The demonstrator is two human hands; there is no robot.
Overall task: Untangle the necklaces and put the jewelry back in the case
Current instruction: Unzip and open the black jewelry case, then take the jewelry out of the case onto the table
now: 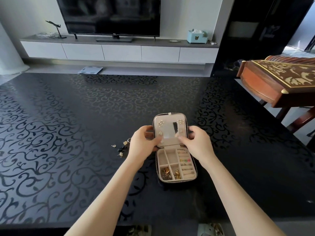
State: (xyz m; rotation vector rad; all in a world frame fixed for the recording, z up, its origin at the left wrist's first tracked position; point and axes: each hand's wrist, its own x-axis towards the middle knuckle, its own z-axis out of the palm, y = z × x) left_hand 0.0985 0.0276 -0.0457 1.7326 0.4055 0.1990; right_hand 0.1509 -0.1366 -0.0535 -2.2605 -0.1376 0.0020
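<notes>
Head view: left hand [143,141] and right hand [198,143] each grip a side edge of the jewelry case [170,118] lid, upright on the table [68,133]. Risk: tipping the case could spill its compartments; a sweeping forearm could scatter the loose earrings [123,148] to its left.

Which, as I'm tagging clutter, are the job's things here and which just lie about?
Job: jewelry case, gripped at its lid by the left hand and right hand; loose earrings on the table.
Lying about: television; tissue box; bathroom scale; zither.
</notes>
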